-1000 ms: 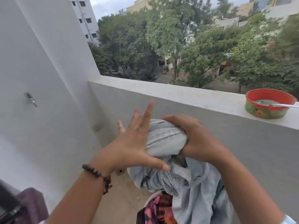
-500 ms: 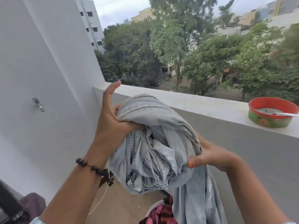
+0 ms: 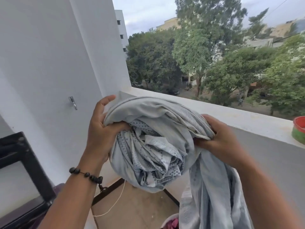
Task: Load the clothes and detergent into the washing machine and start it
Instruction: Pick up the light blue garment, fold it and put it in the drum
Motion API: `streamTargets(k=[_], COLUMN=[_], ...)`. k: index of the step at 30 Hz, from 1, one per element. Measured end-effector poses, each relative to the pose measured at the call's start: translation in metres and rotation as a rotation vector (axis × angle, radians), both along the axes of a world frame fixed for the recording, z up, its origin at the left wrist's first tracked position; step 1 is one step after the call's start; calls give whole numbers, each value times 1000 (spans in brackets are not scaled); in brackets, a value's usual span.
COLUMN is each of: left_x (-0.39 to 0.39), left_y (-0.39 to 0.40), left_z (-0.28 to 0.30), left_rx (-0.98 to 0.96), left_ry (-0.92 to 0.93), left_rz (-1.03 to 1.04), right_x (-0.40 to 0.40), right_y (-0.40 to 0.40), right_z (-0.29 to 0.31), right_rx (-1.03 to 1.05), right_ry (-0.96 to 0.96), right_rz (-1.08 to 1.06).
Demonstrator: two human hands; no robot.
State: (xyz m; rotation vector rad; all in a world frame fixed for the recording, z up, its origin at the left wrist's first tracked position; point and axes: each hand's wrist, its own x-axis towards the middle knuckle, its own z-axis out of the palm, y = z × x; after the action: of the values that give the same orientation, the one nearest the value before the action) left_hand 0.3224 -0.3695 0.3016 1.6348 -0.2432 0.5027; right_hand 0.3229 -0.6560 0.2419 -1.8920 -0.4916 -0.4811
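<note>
A large pale grey patterned cloth [image 3: 153,146] is bunched into a loose bundle at chest height over a balcony floor. My left hand [image 3: 102,128] grips its left edge, thumb over the fold. My right hand [image 3: 219,138] grips the right side, and a long tail of the same cloth hangs down below that hand. At the bottom edge, a pale basket rim [image 3: 170,219] with pink clothes [image 3: 171,224] inside shows under the hanging tail. A black-framed lid or door [image 3: 24,171], possibly the washing machine's, stands at the lower left.
A white wall with a metal tap [image 3: 73,103] is on the left. The balcony parapet [image 3: 231,118] runs across the back, with a red and green bowl [image 3: 299,129] on it at the far right. A thin cord [image 3: 115,204] lies on the tan floor.
The view has swung left, bringing the black frame into sight. My right hand moved from under the bundle to gripping its right side, and the bundle has spread wider between both hands.
</note>
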Motion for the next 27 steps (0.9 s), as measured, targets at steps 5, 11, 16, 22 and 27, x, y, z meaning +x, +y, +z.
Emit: streamTargets(k=[5, 11, 16, 22, 27], left_x=[-19, -56, -85, -132, -161], left_y=[49, 102, 152, 192, 236], left_z=[3, 3, 1, 5, -3], left_rx=[66, 167, -227, -268, -366], left_ry=[-58, -102, -51, -104, -93], left_rz=[71, 198, 265, 353, 436], right_x=[-4, -26, -45, -64, -97], right_y=[26, 80, 158, 211, 274], right_z=[20, 37, 11, -36, -61], right_rx=[-108, 92, 110, -20, 180], right_ry=[102, -40, 76, 331, 469], right_rz=[154, 141, 409, 689, 653])
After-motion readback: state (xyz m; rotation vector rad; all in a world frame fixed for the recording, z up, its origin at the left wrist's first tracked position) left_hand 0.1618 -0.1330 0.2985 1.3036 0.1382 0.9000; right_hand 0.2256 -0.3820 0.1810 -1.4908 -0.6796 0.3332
